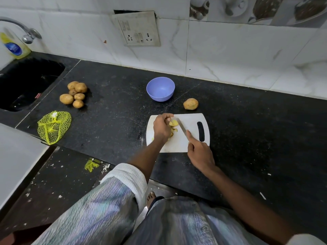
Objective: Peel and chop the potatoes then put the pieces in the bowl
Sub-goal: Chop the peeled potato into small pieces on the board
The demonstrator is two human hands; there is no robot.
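On the white cutting board point(192, 119) my left hand point(161, 128) holds a peeled yellow potato piece point(174, 123) with curled fingers. My right hand point(200, 152) grips a knife point(182, 129), forefinger along its spine, with the blade lying against that piece. Small peel scraps point(172, 133) lie beside my left hand. A blue bowl point(160, 88), nothing visible inside, stands behind the board. One unpeeled potato point(190, 104) rests to the bowl's right. Several unpeeled potatoes point(75, 94) are piled at the left of the black counter.
A yellow mesh bag point(53, 127) lies near the counter's front left edge. The dark sink point(26, 82), a tap point(26, 32) and a soap bottle point(13, 46) are at far left. A wall socket point(139, 30) sits above the counter. Bare counter stretches to the right.
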